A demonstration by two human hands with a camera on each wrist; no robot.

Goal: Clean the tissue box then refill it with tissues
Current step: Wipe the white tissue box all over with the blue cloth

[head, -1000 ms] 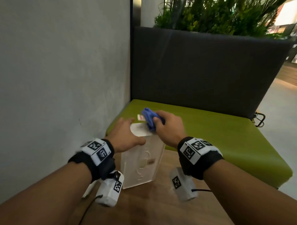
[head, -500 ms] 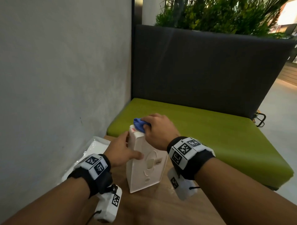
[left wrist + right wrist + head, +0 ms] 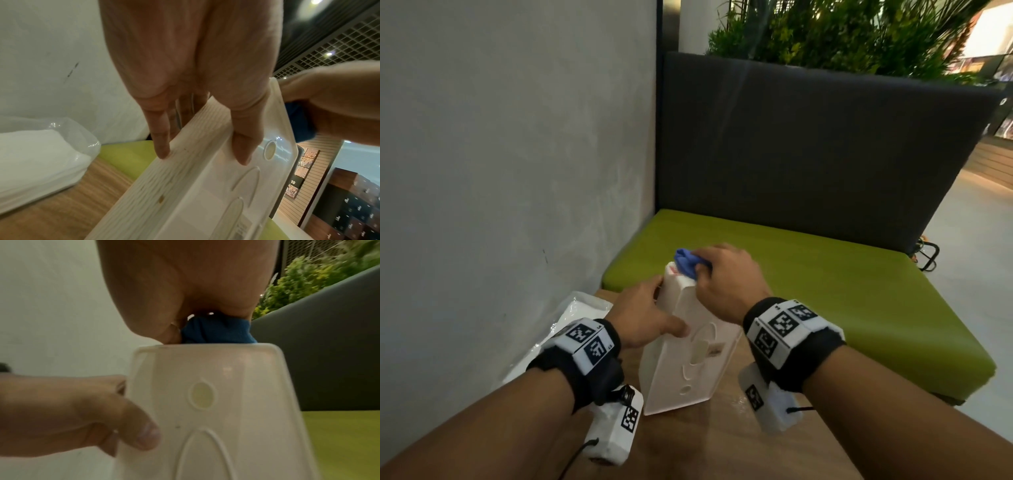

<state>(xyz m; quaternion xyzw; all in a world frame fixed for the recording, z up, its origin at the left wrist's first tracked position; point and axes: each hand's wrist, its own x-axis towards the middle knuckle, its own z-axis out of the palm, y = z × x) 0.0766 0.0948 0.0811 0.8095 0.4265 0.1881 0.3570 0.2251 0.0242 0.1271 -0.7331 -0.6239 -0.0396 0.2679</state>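
Observation:
A white plastic tissue box [image 3: 690,356] stands on end on the wooden table [image 3: 722,442]. My left hand [image 3: 643,317] grips its left side, thumb on the near face and fingers behind it. In the left wrist view the fingers [image 3: 162,142] wrap the box's [image 3: 195,194] ribbed edge. My right hand [image 3: 726,277] holds a bunched blue cloth [image 3: 688,262] and presses it on the box's top end. The right wrist view shows that cloth [image 3: 216,332] squeezed against the top of the box [image 3: 216,402], with my left thumb [image 3: 131,426] on the face below.
A clear plastic pack of white tissues [image 3: 558,329] lies on the table by the grey wall [image 3: 500,171], left of the box; it also shows as a pack [image 3: 41,159] in the left wrist view. Beyond the table runs a green bench seat [image 3: 808,274] with a dark backrest [image 3: 825,154].
The box has been tipped from leaning to more upright and drawn nearer. My right hand with the cloth has moved along the top end, and the tissue pack has come into view.

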